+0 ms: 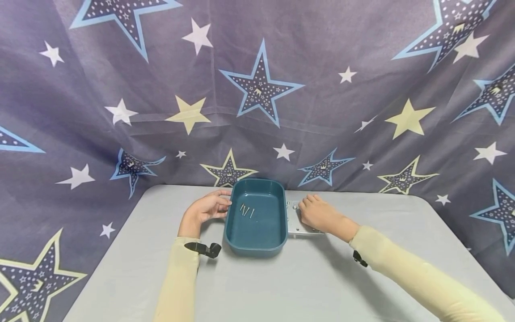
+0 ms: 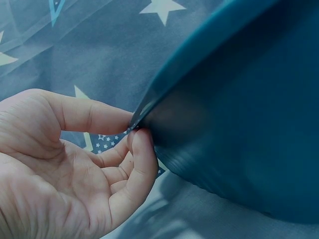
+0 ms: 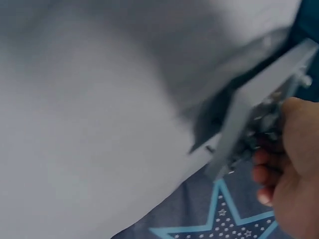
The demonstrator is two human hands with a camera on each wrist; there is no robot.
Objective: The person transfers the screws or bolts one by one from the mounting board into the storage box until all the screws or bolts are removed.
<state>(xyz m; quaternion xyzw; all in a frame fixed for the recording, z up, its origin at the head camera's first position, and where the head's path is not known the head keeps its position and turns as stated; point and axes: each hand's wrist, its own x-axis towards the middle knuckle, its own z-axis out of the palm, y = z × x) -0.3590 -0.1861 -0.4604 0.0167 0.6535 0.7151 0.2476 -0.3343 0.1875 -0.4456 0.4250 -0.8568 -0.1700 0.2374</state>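
A deep teal tray stands mid-table with several thin metal screws lying loose in it. My left hand is at its left side; in the left wrist view the thumb and a curled finger pinch the tray's edge. Against the tray's right side lies a silver metal plate with bolt heads or nuts on top. My right hand is over this plate, fingers curled down at its small screws. The fingertips are partly hidden, and the right wrist view is blurred.
Both things stand on a pale grey table, towards its far edge. A dark cloth with stars hangs right behind that edge. Each sleeved wrist carries a black strap-on camera.
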